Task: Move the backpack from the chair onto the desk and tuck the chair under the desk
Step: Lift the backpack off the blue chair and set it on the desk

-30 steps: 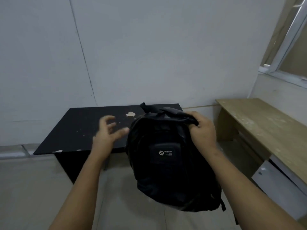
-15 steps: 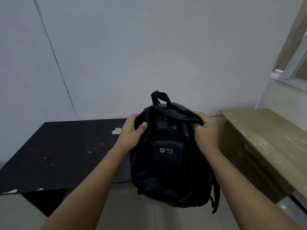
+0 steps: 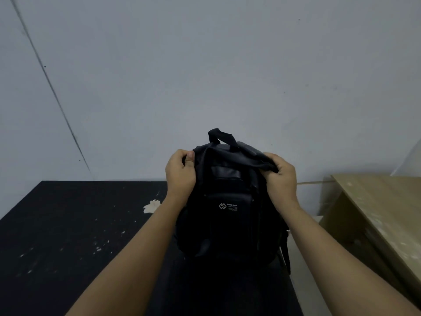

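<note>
A black backpack (image 3: 227,215) with a small white logo stands upright over the right end of the black desk (image 3: 68,236); its bottom blends into the dark desktop, so contact is unclear. My left hand (image 3: 181,176) grips the bag's upper left corner. My right hand (image 3: 279,179) is closed on the fabric at its upper right corner. The carry loop sticks up at the top. The chair is out of view.
A pale wooden bench or table (image 3: 376,213) stands to the right, with a narrow strip of floor between it and the desk. A plain white wall runs right behind the desk. White paint chips mark the desktop.
The backpack has gone from hanging in front of the desk's edge to upright over the desktop. My left hand, open a second ago, now grips the bag. The view has moved closer.
</note>
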Available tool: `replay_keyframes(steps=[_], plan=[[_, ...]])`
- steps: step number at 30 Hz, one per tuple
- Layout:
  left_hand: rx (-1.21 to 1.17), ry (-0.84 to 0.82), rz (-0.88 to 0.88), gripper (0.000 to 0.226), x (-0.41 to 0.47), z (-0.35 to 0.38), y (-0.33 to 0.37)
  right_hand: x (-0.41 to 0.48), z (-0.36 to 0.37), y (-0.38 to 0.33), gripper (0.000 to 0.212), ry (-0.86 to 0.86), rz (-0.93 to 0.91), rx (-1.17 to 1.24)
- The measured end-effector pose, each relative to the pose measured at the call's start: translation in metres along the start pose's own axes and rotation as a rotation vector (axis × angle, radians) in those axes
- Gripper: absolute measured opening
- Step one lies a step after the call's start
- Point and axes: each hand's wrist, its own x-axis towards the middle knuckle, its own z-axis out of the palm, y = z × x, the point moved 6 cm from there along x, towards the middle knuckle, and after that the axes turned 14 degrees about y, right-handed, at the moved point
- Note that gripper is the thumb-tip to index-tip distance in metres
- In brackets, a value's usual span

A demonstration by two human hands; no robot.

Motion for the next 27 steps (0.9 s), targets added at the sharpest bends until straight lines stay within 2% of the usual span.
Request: replay_keyframes(steps=[3,11,18,21,25,27], plan=[[0.023,0.004,0.046,0.028,0.039,0.033,-0.017,0.033,0.025,0.029,0.049,0.028,0.039,0.003],[0.093,0.003,-0.003,0.028,0.128,0.111,-0.069,0.110,0.085,0.102,0.039,0.024,0.098,-0.064],[0.143,0.050,0.010,0.028,0.184,0.166,-0.090,0.186,0.127,0.138,0.035,-0.072,0.120,-0.079],[0.179,-0.019,0.024,0.028,0.208,0.194,-0.105,0.217,0.141,0.170,0.034,-0.117,0.121,-0.214],[0.256,-0.134,0.126,0.027,0.229,0.225,-0.114,0.244,0.144,0.206,0.028,-0.091,0.173,-0.316],[0.274,-0.171,0.122,0.027,0.236,0.236,-0.117,0.254,0.144,0.217,0.024,-0.098,0.181,-0.392]])
